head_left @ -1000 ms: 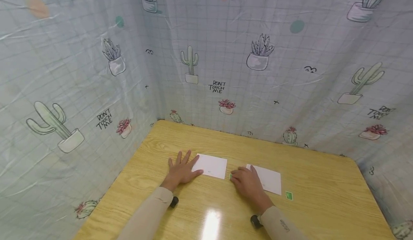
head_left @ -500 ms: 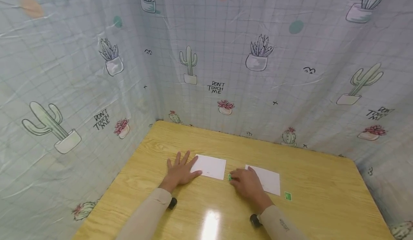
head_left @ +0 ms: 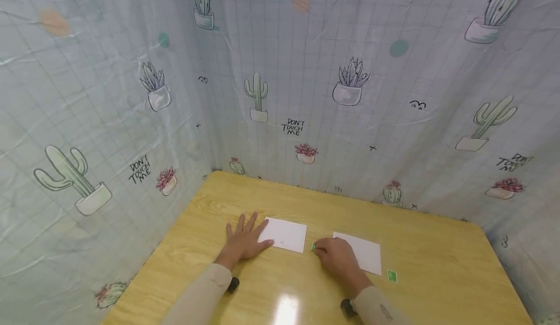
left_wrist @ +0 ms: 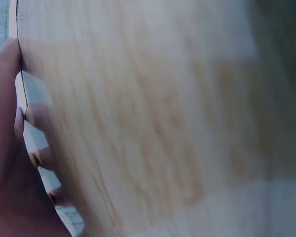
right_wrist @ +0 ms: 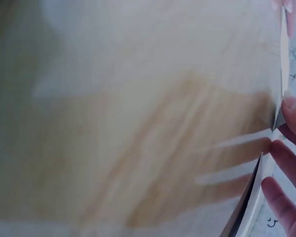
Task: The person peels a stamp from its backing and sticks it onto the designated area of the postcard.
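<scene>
A pale grey cloth backdrop printed with potted cacti (head_left: 280, 48) rises behind a yellow wood-grain table (head_left: 437, 266). On the tabletop lie two white rectangular paper cards, well apart: a left card (head_left: 286, 234) and a right card (head_left: 366, 255). The left hand (head_left: 242, 243) rests with its fingers spread straight, gripping nothing, its index finger and thumb touching the left card. The right hand (head_left: 342, 258) covers part of the right card's near-left side; whether it touches that card I cannot tell. Its thumb and index finger pinch a small green rectangular piece with a white border (head_left: 313, 247). This piece sits at the fingertips, between the cards, just beside the left card's right edge and seemingly tilted; its long axis cannot be told. A matching green piece (head_left: 392, 276) lies flat just beyond the right card's right edge.
</scene>
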`<state>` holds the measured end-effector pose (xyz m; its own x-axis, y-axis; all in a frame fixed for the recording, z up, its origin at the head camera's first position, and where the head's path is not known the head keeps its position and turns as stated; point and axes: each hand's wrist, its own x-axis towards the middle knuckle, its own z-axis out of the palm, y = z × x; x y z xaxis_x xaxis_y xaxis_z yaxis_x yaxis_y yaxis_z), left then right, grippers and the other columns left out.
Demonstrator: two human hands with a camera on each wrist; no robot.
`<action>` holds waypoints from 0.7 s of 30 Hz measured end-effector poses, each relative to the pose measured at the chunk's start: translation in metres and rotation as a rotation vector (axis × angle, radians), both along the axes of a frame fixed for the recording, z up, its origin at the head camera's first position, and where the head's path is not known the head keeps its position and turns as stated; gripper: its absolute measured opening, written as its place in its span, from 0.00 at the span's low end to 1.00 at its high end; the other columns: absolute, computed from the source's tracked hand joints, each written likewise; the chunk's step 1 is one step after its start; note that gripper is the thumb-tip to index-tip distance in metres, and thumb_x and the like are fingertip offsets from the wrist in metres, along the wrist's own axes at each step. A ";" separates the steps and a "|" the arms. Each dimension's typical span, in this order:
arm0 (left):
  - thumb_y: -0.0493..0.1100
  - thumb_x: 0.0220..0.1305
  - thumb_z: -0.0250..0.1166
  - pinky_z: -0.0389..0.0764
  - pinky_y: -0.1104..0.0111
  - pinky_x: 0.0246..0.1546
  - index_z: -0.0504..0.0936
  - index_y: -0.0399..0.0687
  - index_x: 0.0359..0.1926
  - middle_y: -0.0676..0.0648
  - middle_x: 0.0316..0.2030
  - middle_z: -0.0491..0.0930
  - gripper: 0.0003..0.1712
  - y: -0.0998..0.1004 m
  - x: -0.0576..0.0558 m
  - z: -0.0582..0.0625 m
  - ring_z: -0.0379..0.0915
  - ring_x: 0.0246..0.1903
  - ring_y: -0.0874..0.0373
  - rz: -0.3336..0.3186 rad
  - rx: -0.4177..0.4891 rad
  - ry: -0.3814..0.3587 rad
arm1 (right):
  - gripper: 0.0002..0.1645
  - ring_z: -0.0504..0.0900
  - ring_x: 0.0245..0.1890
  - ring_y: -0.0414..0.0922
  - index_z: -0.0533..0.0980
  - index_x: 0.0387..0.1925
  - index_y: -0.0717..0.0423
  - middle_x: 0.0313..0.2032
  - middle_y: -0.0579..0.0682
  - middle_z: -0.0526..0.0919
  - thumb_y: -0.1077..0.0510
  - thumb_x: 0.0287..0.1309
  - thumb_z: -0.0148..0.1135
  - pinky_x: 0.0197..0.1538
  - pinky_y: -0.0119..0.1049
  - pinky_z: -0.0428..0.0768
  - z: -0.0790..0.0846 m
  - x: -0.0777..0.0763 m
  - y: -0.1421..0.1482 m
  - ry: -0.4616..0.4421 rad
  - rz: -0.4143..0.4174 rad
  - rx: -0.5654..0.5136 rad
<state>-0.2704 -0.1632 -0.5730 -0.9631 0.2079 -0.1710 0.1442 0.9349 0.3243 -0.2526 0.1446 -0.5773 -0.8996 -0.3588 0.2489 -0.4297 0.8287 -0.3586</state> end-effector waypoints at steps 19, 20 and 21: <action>0.75 0.66 0.48 0.35 0.25 0.66 0.54 0.69 0.76 0.47 0.80 0.43 0.42 0.002 0.006 0.003 0.34 0.78 0.34 0.002 -0.031 0.029 | 0.08 0.86 0.40 0.46 0.85 0.39 0.59 0.41 0.54 0.88 0.60 0.61 0.66 0.48 0.41 0.86 0.019 0.000 0.001 -0.504 -0.113 -0.748; 0.75 0.65 0.48 0.35 0.25 0.66 0.54 0.70 0.76 0.47 0.80 0.43 0.42 0.001 0.006 0.003 0.34 0.78 0.34 0.007 -0.039 0.034 | 0.10 0.86 0.39 0.46 0.84 0.41 0.64 0.41 0.57 0.87 0.61 0.62 0.65 0.46 0.41 0.87 0.020 -0.001 0.001 -0.543 -0.097 -0.816; 0.75 0.65 0.48 0.36 0.25 0.66 0.54 0.70 0.76 0.47 0.80 0.44 0.42 0.001 0.006 0.003 0.34 0.78 0.34 0.007 -0.037 0.036 | 0.11 0.87 0.38 0.47 0.83 0.42 0.68 0.42 0.58 0.86 0.63 0.62 0.64 0.45 0.41 0.87 0.020 -0.001 0.001 -0.584 -0.087 -0.878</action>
